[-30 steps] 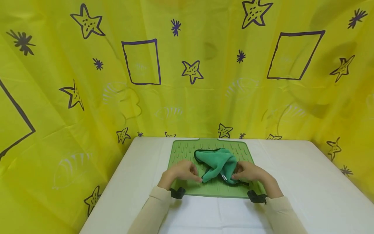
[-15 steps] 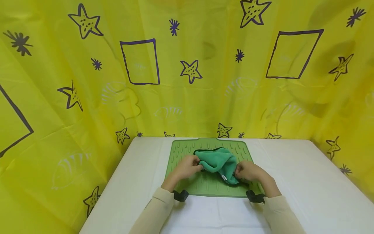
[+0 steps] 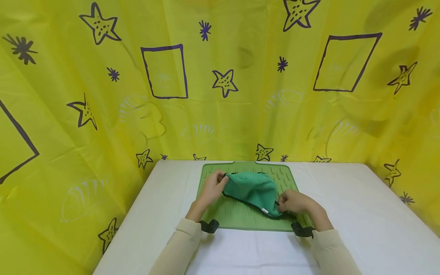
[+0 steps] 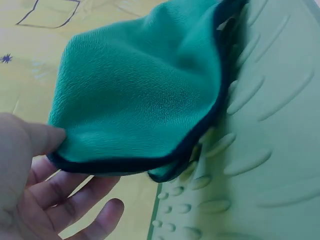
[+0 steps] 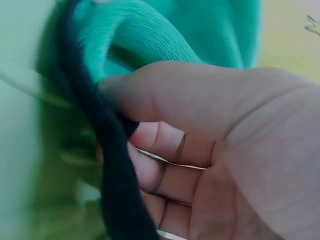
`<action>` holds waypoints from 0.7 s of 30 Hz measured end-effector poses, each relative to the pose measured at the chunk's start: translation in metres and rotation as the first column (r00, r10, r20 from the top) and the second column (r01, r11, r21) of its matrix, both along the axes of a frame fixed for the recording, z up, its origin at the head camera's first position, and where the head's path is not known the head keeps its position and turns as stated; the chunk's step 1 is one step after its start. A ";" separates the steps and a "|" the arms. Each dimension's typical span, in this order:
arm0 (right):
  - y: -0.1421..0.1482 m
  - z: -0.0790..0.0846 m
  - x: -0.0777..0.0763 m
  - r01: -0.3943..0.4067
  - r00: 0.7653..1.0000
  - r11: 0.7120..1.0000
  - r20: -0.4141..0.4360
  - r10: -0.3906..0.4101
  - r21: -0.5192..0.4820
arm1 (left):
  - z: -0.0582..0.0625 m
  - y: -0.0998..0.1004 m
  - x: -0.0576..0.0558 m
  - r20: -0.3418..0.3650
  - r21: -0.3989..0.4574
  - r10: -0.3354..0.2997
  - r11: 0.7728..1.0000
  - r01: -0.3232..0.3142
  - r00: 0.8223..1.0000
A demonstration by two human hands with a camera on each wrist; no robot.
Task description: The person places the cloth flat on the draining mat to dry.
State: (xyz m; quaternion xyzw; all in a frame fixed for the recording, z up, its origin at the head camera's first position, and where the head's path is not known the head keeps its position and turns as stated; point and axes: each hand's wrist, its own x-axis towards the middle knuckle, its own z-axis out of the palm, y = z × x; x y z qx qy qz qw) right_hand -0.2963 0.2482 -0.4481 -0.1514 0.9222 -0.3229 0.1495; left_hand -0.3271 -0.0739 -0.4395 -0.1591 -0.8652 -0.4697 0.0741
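A green cloth (image 3: 252,187) with dark edging and a small white tag hangs partly raised over a green ridged mat (image 3: 237,219). My left hand (image 3: 212,187) pinches its left corner between thumb and fingers; in the left wrist view the thumb lies on top of the cloth (image 4: 135,95) and the other fingers sit below. At the cloth's lower right corner, my right hand (image 3: 293,201) pinches the fabric. The right wrist view shows the thumb pressing the cloth (image 5: 150,30) beside its dark edging, with the fingers curled behind.
The mat lies on a white-covered table (image 3: 347,206). A yellow curtain (image 3: 240,126) with star and square drawings surrounds the table at the back and sides. Black wrist-worn pieces (image 3: 209,226) sit below each hand.
My left hand went from beside the cloth to taking its left corner, then moved it up and left, spreading the crumpled cloth. My right hand stays at the lower right corner.
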 end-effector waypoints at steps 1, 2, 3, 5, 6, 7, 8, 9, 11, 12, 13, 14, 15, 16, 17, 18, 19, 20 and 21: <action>0.003 0.001 0.001 0.008 1.000 1.000 -0.004 -0.008 -0.002 | 0.001 -0.002 0.000 -0.006 0.002 0.020 1.000 -0.020 1.000; 0.007 0.003 0.001 0.015 1.000 1.000 -0.005 -0.015 -0.006 | 0.003 -0.003 -0.001 -0.008 0.003 0.042 0.999 -0.042 0.999; 0.011 0.005 0.002 0.014 1.000 1.000 -0.015 -0.014 -0.007 | 0.004 -0.006 -0.001 -0.002 0.009 0.058 0.998 -0.058 0.998; 0.018 0.007 0.002 0.015 1.000 1.000 -0.027 -0.015 -0.015 | 0.006 -0.010 -0.003 0.011 0.008 0.078 0.997 -0.078 0.997; 0.022 0.008 0.002 0.018 1.000 1.000 -0.025 -0.019 -0.019 | 0.007 -0.013 -0.004 0.019 0.009 0.078 0.997 -0.078 0.997; 0.025 0.009 0.003 0.017 1.000 1.000 -0.022 -0.017 -0.025 | 0.008 -0.016 -0.004 0.029 0.011 0.075 0.997 -0.075 0.997; 0.027 0.011 0.003 0.012 1.000 0.999 -0.019 -0.012 -0.031 | 0.009 -0.018 -0.005 0.045 0.010 0.072 0.997 -0.072 0.996; 0.030 0.012 0.003 0.004 1.000 0.999 -0.018 -0.005 -0.033 | 0.009 -0.021 -0.006 0.060 0.005 0.062 0.998 -0.062 0.996; 0.033 0.014 0.004 0.001 1.000 0.999 -0.007 -0.001 -0.035 | 0.009 -0.027 -0.007 0.077 -0.021 0.043 0.999 -0.041 0.996; 0.034 0.015 0.004 -0.005 1.000 0.999 -0.002 0.005 -0.035 | 0.010 -0.030 -0.008 0.090 -0.031 0.034 0.999 -0.031 0.995; 0.036 0.016 0.005 -0.020 1.000 0.999 0.004 0.020 -0.040 | 0.010 -0.033 -0.008 0.105 -0.044 0.022 0.999 -0.017 0.994; 0.037 0.016 0.005 -0.034 0.999 0.998 0.012 0.035 -0.043 | 0.011 -0.036 -0.008 0.124 -0.056 0.004 0.998 0.003 0.992; 0.037 0.016 0.005 -0.050 0.998 0.998 0.022 0.052 -0.049 | 0.011 -0.039 -0.009 0.146 -0.070 -0.016 0.997 0.027 0.989; 0.038 0.016 0.006 -0.067 0.997 0.996 0.034 0.069 -0.056 | 0.012 -0.041 -0.009 0.173 -0.084 -0.037 0.995 0.052 0.984; 0.038 0.016 0.006 -0.085 0.995 0.994 0.049 0.088 -0.064 | 0.013 -0.044 -0.009 0.204 -0.103 -0.056 0.992 0.079 0.977; 0.037 0.015 0.006 -0.102 0.992 0.992 0.066 0.107 -0.075 | 0.013 -0.046 -0.009 0.236 -0.122 -0.077 0.987 0.109 0.969; 0.037 0.014 0.006 -0.119 0.988 0.989 0.084 0.126 -0.083 | 0.013 -0.048 -0.008 0.264 -0.149 -0.098 0.979 0.141 0.960; 0.036 0.013 0.006 -0.133 0.985 0.988 0.097 0.141 -0.084 | 0.013 -0.050 -0.008 0.288 -0.181 -0.112 0.969 0.169 0.951; 0.035 0.012 0.006 -0.145 0.982 0.986 0.109 0.154 -0.086 | 0.013 -0.051 -0.008 0.309 -0.212 -0.126 0.957 0.197 0.943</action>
